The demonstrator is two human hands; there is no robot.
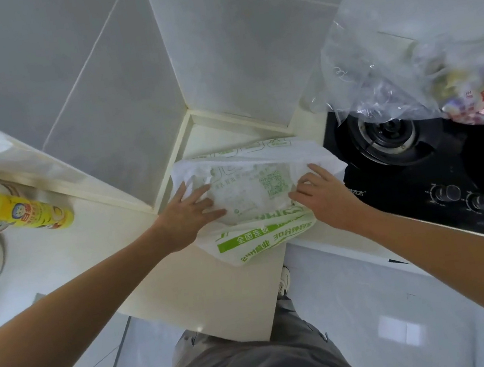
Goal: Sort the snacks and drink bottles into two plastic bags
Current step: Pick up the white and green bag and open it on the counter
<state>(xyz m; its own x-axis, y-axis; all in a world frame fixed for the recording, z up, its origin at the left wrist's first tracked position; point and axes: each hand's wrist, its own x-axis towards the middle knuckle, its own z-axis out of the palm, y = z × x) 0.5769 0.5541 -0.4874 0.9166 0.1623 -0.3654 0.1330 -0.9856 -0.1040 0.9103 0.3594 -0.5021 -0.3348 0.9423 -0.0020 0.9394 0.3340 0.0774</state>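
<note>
A white plastic bag with green print (252,194) lies flat on the cream counter in the corner, its lower end hanging over the counter's front edge. My left hand (190,213) rests on the bag's left side with fingers spread and straight. My right hand (320,194) lies on the bag's right side; its fingertips bend at the plastic, and whether they pinch it is unclear. A clear plastic bag (425,68) with snack packets inside sits at the upper right, over the stove's back. No drink bottles for sorting show.
A black gas stove (415,162) with two burners and knobs fills the right side. A yellow spray bottle with an orange cap (17,211) stands on the counter (206,284) at left, beside round containers. Grey tiled walls meet behind the bag.
</note>
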